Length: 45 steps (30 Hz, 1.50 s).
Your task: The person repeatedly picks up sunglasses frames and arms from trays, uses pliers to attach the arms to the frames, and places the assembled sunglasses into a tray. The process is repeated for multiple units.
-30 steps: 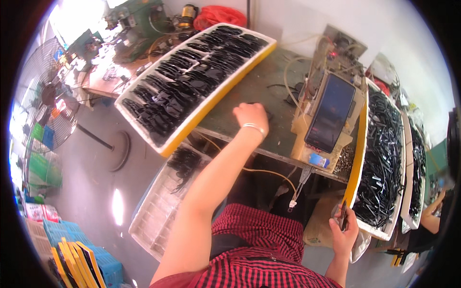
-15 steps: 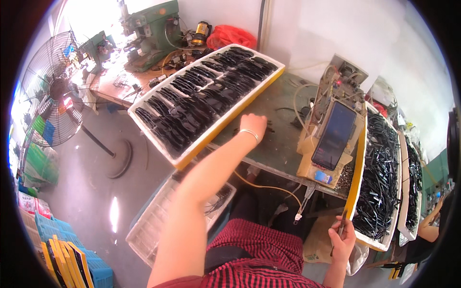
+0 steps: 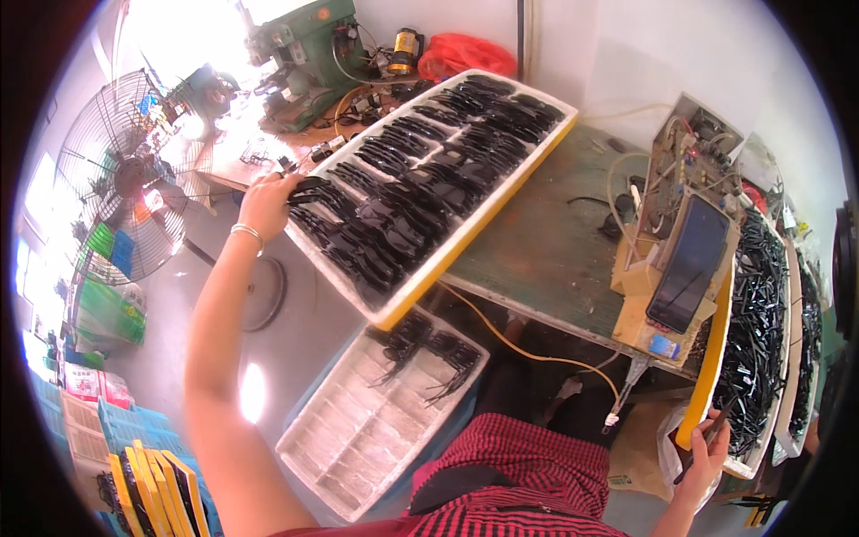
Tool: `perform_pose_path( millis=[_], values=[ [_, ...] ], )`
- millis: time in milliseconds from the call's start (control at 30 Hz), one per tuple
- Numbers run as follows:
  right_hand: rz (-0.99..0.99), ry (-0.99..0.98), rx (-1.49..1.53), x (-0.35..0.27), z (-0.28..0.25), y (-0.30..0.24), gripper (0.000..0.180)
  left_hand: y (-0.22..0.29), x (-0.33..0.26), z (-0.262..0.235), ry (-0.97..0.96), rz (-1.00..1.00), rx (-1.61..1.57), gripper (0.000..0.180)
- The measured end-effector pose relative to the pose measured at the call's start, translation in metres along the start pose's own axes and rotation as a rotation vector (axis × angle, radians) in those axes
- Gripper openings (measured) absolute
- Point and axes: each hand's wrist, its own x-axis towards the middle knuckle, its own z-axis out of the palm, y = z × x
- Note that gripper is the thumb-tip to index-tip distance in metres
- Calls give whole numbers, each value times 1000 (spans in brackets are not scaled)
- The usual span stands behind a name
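In the head view, the left hand (image 3: 267,206) is at the left corner of a large white tray (image 3: 333,277), fingertips touching the ends of black curved pieces (image 3: 385,224). I cannot tell whether those fingers grip a piece or merely rest there. The pieces lie close together in rows from the tray's near corner to its far edge. This tray lies slantwise over the left end of the green bench (image 3: 537,242), its near corner jutting past the front edge.

The right hand (image 3: 702,465) pinches a slender dark piece (image 3: 718,419) between thumb and fingers, beside the near end of a yellow-sided tray (image 3: 713,362) heaped with narrow dark pieces (image 3: 761,336). That tray stands just beyond the bench's right end, near a dark-screened device (image 3: 689,259).

Below the bench's front edge, a compartmented tray (image 3: 344,461) carries bunches of dark pieces (image 3: 454,353) at its far end.
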Motion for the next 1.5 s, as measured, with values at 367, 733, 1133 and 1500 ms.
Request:
perform_pose_path(
  millis=[367,733,1133,1500],
  values=[
    [-10,41,-137,-6,-3,8,40,-13,5,34,-185,194,-54,54],
    [-17,31,-121,-6,1,4,39,-30,4,51,-30,288,-166,50],
    [-15,62,-132,-6,-5,7,38,-56,-7,48,-13,272,-192,52],
    [-26,55,-130,1,-14,21,39,0,11,54,-325,153,-87,90]
  ],
)
